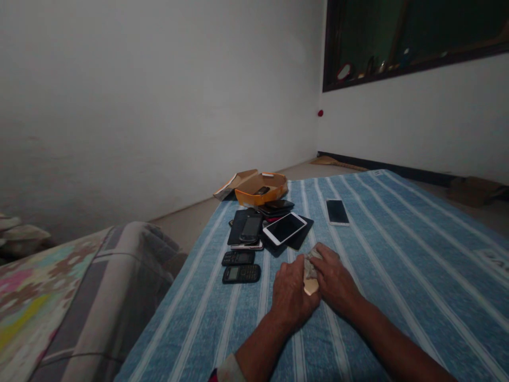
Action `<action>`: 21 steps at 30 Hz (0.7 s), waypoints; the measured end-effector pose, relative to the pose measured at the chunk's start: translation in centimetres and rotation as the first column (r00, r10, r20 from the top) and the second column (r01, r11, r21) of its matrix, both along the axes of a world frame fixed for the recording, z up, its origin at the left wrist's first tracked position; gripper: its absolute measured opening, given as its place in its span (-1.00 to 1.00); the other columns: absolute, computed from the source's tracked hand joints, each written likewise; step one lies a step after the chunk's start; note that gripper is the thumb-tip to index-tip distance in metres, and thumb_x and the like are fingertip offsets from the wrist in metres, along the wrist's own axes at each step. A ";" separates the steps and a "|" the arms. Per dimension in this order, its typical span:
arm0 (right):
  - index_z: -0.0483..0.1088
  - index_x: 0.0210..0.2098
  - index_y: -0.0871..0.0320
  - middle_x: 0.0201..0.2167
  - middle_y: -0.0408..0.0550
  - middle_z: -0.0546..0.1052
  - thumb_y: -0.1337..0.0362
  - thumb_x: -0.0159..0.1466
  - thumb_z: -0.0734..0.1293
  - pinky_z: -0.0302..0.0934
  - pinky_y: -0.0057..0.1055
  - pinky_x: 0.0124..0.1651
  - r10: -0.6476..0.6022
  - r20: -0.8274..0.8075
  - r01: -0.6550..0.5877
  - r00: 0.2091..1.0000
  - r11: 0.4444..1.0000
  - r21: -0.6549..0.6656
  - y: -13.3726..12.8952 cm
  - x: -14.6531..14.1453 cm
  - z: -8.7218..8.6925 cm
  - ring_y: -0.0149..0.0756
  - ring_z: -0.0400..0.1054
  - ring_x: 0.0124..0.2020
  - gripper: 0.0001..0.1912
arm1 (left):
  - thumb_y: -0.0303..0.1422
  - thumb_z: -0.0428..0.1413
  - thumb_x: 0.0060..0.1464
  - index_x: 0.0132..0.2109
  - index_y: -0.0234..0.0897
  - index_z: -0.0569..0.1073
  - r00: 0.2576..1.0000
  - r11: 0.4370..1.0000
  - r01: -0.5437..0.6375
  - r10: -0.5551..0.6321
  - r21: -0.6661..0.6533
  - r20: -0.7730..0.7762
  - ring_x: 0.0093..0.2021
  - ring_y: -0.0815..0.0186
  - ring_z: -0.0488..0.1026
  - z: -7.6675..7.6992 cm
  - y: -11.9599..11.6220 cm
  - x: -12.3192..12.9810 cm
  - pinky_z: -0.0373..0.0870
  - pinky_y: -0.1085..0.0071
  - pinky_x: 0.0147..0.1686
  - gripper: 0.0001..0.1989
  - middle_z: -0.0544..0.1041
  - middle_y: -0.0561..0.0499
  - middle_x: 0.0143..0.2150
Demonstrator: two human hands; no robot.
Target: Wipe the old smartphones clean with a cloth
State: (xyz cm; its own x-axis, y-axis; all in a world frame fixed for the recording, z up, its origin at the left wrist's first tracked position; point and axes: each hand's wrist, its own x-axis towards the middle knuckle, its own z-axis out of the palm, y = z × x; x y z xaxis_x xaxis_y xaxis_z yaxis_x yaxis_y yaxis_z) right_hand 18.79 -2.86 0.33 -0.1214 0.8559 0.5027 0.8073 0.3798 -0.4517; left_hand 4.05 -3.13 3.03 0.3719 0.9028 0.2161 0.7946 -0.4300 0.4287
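Observation:
My left hand (pixel 292 294) is closed round the left edge of a flat, pale gold phone (pixel 311 286), most of it hidden by my hands. My right hand (pixel 334 276) presses a crumpled grey cloth (pixel 311 263) against the phone's upper part. Two black keypad phones, one (pixel 241 274) nearer and one (pixel 238 258) farther, lie to the left of my hands. Just beyond my hands, a white phone (pixel 285 228) with a dark screen rests tilted on dark flat items. Beside it, a black phone (pixel 251 227) tops a small stack.
An open orange box (pixel 260 197) with a small dark phone inside stands at the far left of the blue striped cloth (pixel 382 297). Another white phone (pixel 337 212) lies to the right. A bed-like surface with a patterned cover (pixel 51 297) is at left; walls rise behind.

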 end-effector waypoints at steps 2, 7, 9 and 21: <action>0.50 -0.07 0.18 0.07 0.14 0.41 0.54 0.23 0.12 0.22 -0.14 0.20 0.057 -0.002 -0.057 0.998 0.997 -0.046 -0.4 -0.6 0.1 -0.13 0.26 0.16 -0.57 | -0.25 0.13 0.01 0.26 -0.32 0.19 1.000 1.000 0.001 -0.001 0.015 0.013 -0.07 -0.02 0.37 -0.3 0.0 -0.1 0.36 0.08 -0.08 -0.33 0.48 -0.18 -0.05; 0.48 0.00 0.17 0.16 0.15 0.37 0.54 0.22 0.10 0.17 -0.12 0.23 0.049 0.012 -0.048 0.999 0.996 -0.075 -0.2 -0.6 -0.3 -0.12 0.21 0.23 -0.51 | -0.25 0.14 -0.01 0.26 -0.30 0.19 1.000 1.000 0.017 -0.017 0.007 0.025 -0.07 -0.01 0.38 -0.3 0.1 -0.2 0.37 0.12 -0.09 -0.32 0.49 -0.16 -0.07; 0.51 -0.05 0.18 0.13 0.15 0.39 0.54 0.21 0.10 0.17 -0.13 0.23 0.010 0.005 -0.010 1.000 0.999 -0.051 0.5 0.4 -0.7 -0.13 0.23 0.21 -0.53 | -0.28 0.17 -0.08 0.24 -0.28 0.21 1.000 1.000 0.021 -0.020 -0.010 0.017 -0.07 0.00 0.37 0.1 0.1 -0.2 0.38 0.13 -0.09 -0.29 0.49 -0.13 -0.08; 0.58 -0.18 0.12 -0.10 0.04 0.58 0.35 0.17 0.17 0.30 -0.15 0.09 -0.174 -0.454 0.213 0.874 0.976 0.038 2.1 3.6 -0.4 -0.14 0.45 -0.04 -0.63 | -0.23 0.29 -0.24 0.22 -0.29 0.33 0.988 0.986 -0.022 0.046 -0.164 0.145 -0.08 0.06 0.46 1.4 0.7 -1.1 0.43 0.15 -0.02 -0.19 0.48 -0.11 -0.09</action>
State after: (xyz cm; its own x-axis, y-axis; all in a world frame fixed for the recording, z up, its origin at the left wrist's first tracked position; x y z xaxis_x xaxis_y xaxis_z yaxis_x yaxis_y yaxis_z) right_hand 22.43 -0.75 -0.11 0.2958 0.7915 0.5348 0.5895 0.2892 -0.7542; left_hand 3.00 -2.40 4.42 0.3151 0.9419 0.1165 0.7301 -0.3190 0.6044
